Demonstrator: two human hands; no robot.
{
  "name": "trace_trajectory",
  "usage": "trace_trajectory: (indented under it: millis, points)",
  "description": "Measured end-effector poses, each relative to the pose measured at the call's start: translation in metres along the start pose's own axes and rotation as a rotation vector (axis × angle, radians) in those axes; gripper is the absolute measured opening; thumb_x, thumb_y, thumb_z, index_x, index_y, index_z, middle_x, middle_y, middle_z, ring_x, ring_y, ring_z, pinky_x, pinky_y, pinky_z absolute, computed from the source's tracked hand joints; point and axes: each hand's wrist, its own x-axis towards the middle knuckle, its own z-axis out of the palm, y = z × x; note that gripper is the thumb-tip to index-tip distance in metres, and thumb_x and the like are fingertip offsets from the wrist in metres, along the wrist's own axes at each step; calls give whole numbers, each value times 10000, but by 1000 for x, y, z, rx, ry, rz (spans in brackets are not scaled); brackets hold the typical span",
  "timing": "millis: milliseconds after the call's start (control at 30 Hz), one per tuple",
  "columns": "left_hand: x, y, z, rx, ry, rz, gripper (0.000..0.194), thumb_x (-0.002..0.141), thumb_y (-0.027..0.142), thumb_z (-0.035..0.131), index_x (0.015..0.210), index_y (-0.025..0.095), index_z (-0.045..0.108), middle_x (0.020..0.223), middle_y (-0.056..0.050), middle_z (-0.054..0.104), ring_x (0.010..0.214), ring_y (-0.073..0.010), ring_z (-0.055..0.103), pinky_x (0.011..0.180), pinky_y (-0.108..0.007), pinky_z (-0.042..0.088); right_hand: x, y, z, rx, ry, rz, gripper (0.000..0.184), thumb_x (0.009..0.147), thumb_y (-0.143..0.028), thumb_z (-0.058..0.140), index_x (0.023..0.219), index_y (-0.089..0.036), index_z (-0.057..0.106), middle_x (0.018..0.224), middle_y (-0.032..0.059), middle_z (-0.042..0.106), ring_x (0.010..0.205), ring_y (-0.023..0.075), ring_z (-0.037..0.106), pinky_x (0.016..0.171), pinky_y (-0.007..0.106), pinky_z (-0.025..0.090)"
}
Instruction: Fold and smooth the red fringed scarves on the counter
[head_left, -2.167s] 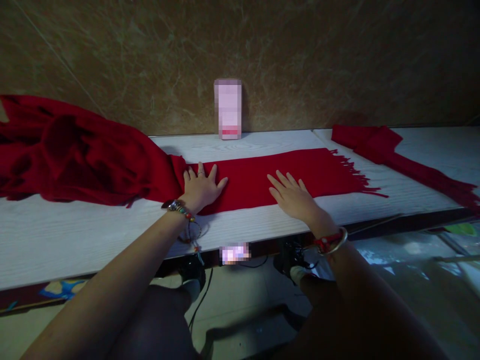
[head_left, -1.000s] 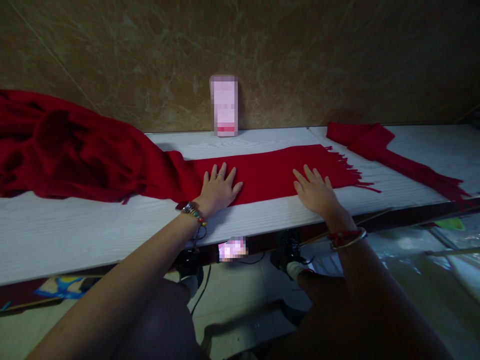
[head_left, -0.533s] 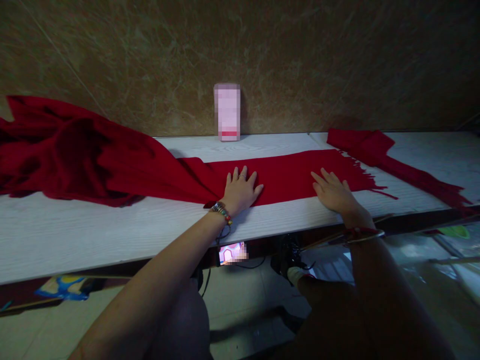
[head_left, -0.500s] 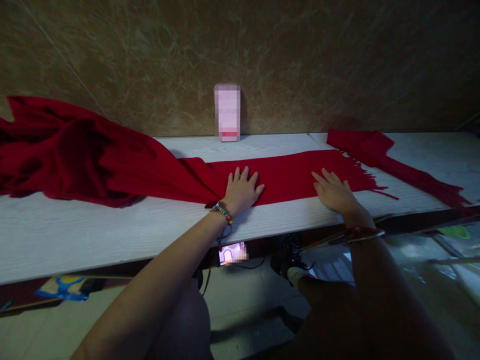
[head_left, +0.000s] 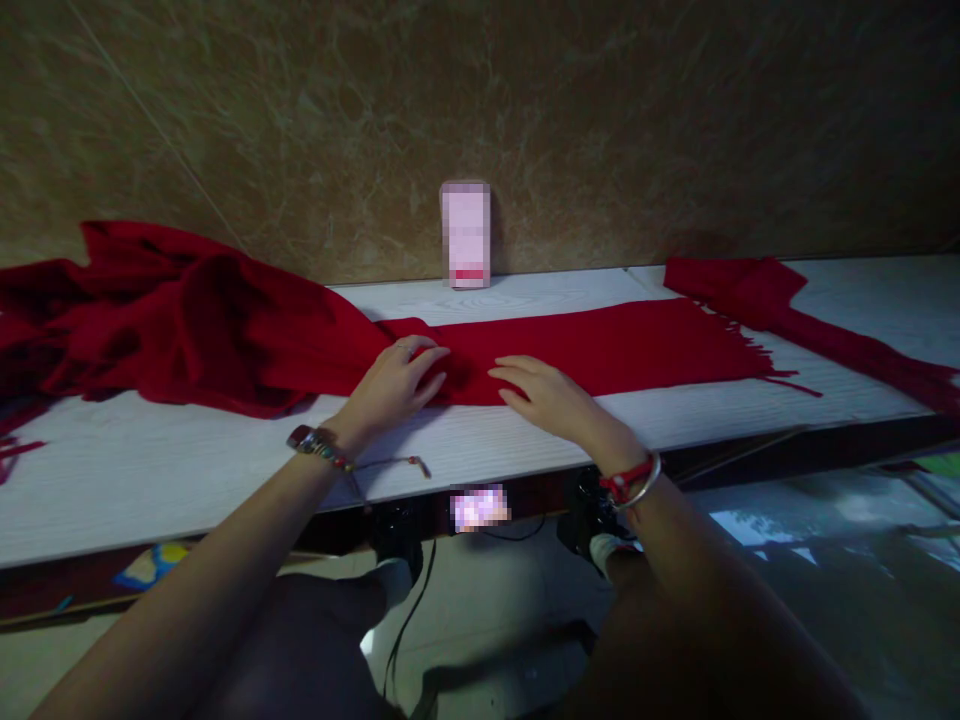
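Note:
A long red scarf (head_left: 615,345) with a fringed right end lies along the white wood-grain table (head_left: 225,480). Its right part is smooth and flat; the left part is bunched in loose folds. My left hand (head_left: 394,385) is over the scarf where the folds meet the flat stretch, fingers apart and slightly curled. To its right, my right hand (head_left: 551,395) hovers at or touches the flat cloth, fingers extended; contact is hard to make out. Neither hand grips the cloth. Bracelets circle both wrists.
Another narrow red cloth piece (head_left: 795,315) lies at the table's right. A phone (head_left: 466,235) with a blurred screen leans on the brown marbled wall (head_left: 585,130). Below the front edge are a second lit screen (head_left: 480,508), a cable and a blue-and-yellow item (head_left: 154,565).
My left hand has slid left to the edge of the folds. My right hand has moved left from near the fringe to the scarf's middle. The view has shifted slightly.

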Motion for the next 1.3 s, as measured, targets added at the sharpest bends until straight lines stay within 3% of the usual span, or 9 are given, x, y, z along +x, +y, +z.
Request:
trace_trajectory:
  millis: [133, 267, 467, 633, 867, 1033, 1133, 1300]
  points:
    - [-24, -14, -2, 23, -95, 94, 375, 882, 352, 500, 1198, 163, 570, 1109, -117, 619, 1020, -222, 562, 884, -395, 465, 8, -13, 12, -2, -64, -118, 369, 880, -180, 472, 1228, -162, 593, 1273, 81, 602, 1197, 180, 516, 1049, 353, 383]
    - [-27, -13, 1, 93, -100, 140, 337, 900, 347, 478, 1185, 198, 579, 1093, -84, 651, 1001, -200, 584, 888, -382, 454, 8, -14, 20, -23, -42, -134, 341, 875, -187, 493, 1189, -142, 617, 1216, 98, 632, 1159, 195, 537, 1024, 364, 398]
    - [-19, -13, -1, 88, -116, 235, 371, 873, 134, 395, 1189, 160, 589, 1116, -105, 654, 1027, -194, 587, 892, -356, 456, 2, -17, 26, -6, 18, -86, 321, 877, -201, 493, 1165, -164, 630, 1216, 84, 635, 1170, 191, 530, 1033, 384, 386]
    - [-16, -14, -10, 139, -158, 244, 445, 800, 51, 381, 1157, 175, 615, 1143, -99, 642, 1051, -203, 580, 916, -375, 438, 3, -18, 23, -15, 5, -84, 323, 877, -221, 512, 1174, -159, 624, 1213, 78, 640, 1147, 191, 546, 1028, 372, 388]
    - [-12, 3, -13, 216, -240, 241, 367, 904, 329, 410, 1141, 154, 628, 1044, -118, 676, 916, -217, 627, 833, -366, 478, 3, -19, 22, -23, 1, -84, 302, 891, -183, 483, 1144, -130, 639, 1174, 83, 662, 1105, 179, 569, 996, 334, 409]
    - [-6, 9, -21, 299, -361, 243, 380, 853, 159, 436, 1197, 191, 596, 1073, -97, 665, 860, -188, 640, 715, -288, 487, 3, -17, 25, -8, 31, -100, 289, 884, -190, 509, 1125, -109, 645, 1154, 100, 669, 1084, 190, 581, 970, 342, 428]
    - [-4, 10, -21, 330, -336, 249, 393, 848, 91, 413, 1176, 197, 602, 1025, -88, 673, 823, -167, 638, 665, -259, 464, 4, -18, 26, 3, 33, -96, 285, 867, -213, 550, 1113, -109, 649, 1142, 107, 674, 1076, 206, 586, 952, 360, 441]
    - [-2, 13, -21, 385, -291, 182, 309, 876, 125, 400, 1076, 161, 633, 943, -83, 685, 712, -144, 620, 542, -228, 397, 3, -18, 27, 14, 76, -92, 280, 851, -197, 571, 1109, -121, 650, 1121, 103, 682, 1062, 209, 591, 926, 356, 452]
